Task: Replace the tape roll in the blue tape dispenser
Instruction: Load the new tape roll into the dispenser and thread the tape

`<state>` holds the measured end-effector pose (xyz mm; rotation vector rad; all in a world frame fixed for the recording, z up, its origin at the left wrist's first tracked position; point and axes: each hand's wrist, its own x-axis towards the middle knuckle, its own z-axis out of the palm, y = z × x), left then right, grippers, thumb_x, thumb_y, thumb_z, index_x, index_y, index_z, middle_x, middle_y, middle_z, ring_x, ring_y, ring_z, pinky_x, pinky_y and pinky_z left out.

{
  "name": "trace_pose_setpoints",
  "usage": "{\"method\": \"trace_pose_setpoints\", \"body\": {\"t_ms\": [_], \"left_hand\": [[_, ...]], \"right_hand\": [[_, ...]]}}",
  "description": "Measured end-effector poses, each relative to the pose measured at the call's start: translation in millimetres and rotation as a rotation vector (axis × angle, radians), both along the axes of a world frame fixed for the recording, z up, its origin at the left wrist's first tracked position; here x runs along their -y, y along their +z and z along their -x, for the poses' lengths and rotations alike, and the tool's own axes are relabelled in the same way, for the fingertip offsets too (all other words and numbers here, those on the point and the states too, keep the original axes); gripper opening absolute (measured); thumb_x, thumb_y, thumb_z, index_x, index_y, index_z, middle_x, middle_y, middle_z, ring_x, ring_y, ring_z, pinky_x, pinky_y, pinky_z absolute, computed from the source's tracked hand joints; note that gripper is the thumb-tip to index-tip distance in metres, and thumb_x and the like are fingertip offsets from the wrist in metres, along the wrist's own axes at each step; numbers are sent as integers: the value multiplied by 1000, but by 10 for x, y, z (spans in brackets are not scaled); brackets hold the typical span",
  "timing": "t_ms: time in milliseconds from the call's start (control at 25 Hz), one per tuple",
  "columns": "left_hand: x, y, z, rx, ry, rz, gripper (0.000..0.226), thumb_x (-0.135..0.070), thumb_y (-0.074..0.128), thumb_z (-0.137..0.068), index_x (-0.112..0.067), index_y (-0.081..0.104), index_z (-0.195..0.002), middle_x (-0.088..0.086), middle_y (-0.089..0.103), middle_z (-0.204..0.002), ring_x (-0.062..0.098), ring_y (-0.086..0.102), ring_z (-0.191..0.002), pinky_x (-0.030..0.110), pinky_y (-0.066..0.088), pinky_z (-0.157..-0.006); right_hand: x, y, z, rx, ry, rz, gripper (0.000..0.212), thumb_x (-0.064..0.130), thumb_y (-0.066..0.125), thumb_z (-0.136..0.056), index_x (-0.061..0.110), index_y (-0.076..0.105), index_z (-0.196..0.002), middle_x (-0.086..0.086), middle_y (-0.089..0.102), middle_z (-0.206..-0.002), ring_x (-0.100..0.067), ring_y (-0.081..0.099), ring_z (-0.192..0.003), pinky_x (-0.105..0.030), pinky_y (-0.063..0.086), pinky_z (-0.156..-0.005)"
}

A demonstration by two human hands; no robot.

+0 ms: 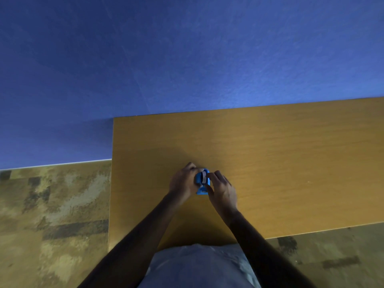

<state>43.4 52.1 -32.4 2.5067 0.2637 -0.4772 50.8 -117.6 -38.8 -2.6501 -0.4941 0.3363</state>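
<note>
Blue tape dispenser [202, 189] near the middle of the wooden table [291, 163], clamped between both hands; pale tape roll [203, 177] seated upright in its far half; left hand [184, 183] curled round the left side; right hand [222, 189] pinching at the roll from the right; likely risk: roll popping out or tape sticking to fingers under uneven pressure; no legible brand or writing.

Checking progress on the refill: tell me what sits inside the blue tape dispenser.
A whitish tape roll shows in the blue tape dispenser. The left hand and right hand cover its sides.
</note>
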Motion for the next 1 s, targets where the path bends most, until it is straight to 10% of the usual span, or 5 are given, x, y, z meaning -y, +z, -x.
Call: {"method": "trace_pose_setpoints", "body": {"t_ms": [1000], "left_hand": [[24,-26,82,50,126,194,51,-15,80,-90,-26,69,-139,-3,64,-135,20,70,-122,43,61,-98]], "right_hand": [[18,-83,-229,68,221,60,10,21,61,-109,19,70,-115,3,71,-114,-13,75,-89,-37,66,-64]]}}
